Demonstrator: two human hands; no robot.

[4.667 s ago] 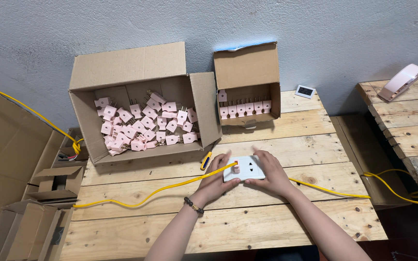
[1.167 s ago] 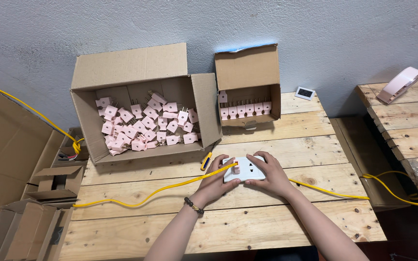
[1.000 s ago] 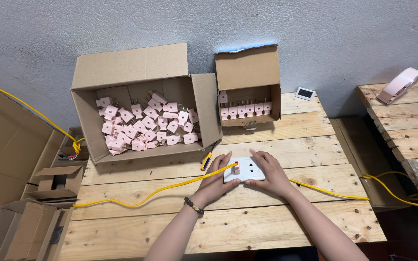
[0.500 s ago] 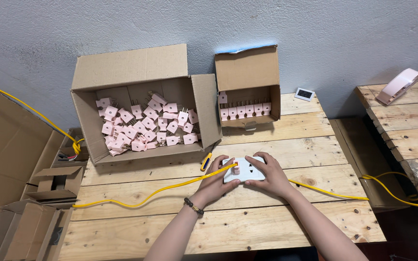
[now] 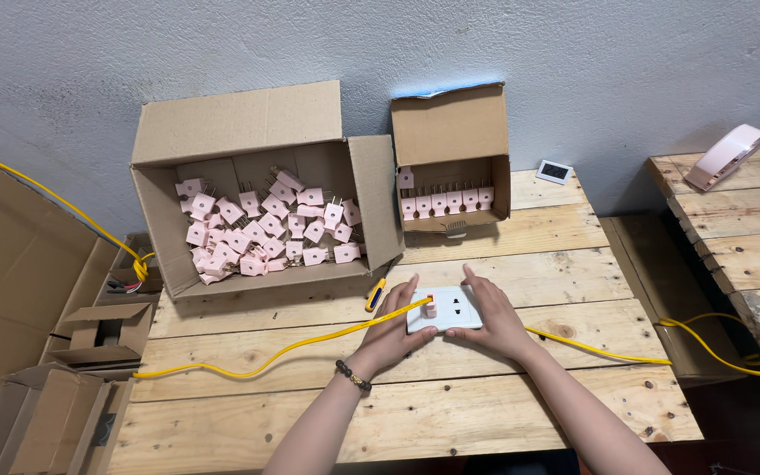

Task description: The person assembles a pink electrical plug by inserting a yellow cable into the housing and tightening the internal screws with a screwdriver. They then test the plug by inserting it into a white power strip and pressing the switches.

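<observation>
- Both hands are on the white socket plate [image 5: 444, 309], which lies flat on the wooden table [image 5: 485, 413] at centre, just toward six o'clock of the two boxes.
- The left hand [image 5: 393, 330] cups the plate's nine o'clock edge, fingers curled over its near-left corner; it grasps the plate, not a plug.
- The right hand [image 5: 494, 317] braces the three o'clock edge, thumb under the near rim, fingers laid along the side. Grasping as well, steadying.
- A small pink plug [image 5: 430, 308] sits in the left half of the plate, seemingly pushed into a socket; how deep it goes cannot be told.
- By the look of it, the step in hand is seating or checking one plug in the plate. A next move calls for one hand pinning the plate down while the other frees itself to pinch the little plug.
- A yellow cable [image 5: 266, 356] runs under the hands from eight o'clock out to three o'clock.
- Containers: the large cardboard box [image 5: 248, 132] at eleven o'clock lies on its side, a loose heap of pink plugs [image 5: 266, 233] spilling inside.
- The small cardboard box [image 5: 450, 127] at twelve o'clock, also tipped open, holds a neat row of plugs [image 5: 446, 202], prongs up.
- A screwdriver [image 5: 374, 294] with a yellow handle lies just at ten o'clock of the left hand.
</observation>
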